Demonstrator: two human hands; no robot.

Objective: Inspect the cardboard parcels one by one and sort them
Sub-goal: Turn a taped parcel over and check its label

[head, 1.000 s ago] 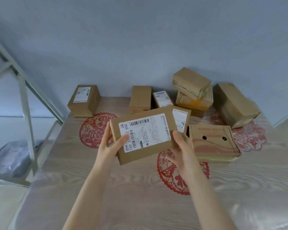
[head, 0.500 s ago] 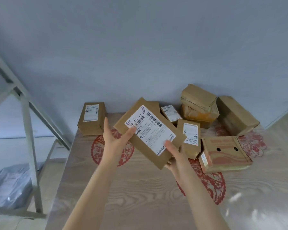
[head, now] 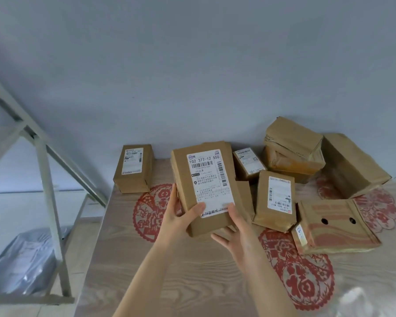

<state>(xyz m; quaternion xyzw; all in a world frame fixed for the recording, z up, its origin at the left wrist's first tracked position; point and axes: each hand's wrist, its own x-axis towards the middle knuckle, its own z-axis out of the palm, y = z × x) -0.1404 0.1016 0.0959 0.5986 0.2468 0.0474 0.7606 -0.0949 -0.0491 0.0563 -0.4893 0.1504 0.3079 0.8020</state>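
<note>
I hold a brown cardboard parcel [head: 206, 186] upright above the table, its white shipping label facing me. My left hand [head: 181, 216] grips its lower left edge with the thumb on the front. My right hand [head: 237, 234] supports its lower right corner, thumb on the label and fingers spread beneath. A lone labelled parcel [head: 134, 168] stands at the back left. Several other parcels sit at the right: a labelled one [head: 276, 199] beside the held parcel, a small one [head: 248, 162] behind, a stacked pair [head: 294, 147], a large box [head: 352, 165] and a printed box with two holes [head: 334, 225].
The wood-grain table [head: 169, 282] carries red paper-cut decorations [head: 304, 277]. A grey wall closes the back. A metal frame [head: 48, 191] stands left of the table, with a grey plastic bag [head: 25, 261] on the floor behind it.
The held parcel has turned from tilted to upright, label reading the right way up. My hands have shifted down to its lower edge.
</note>
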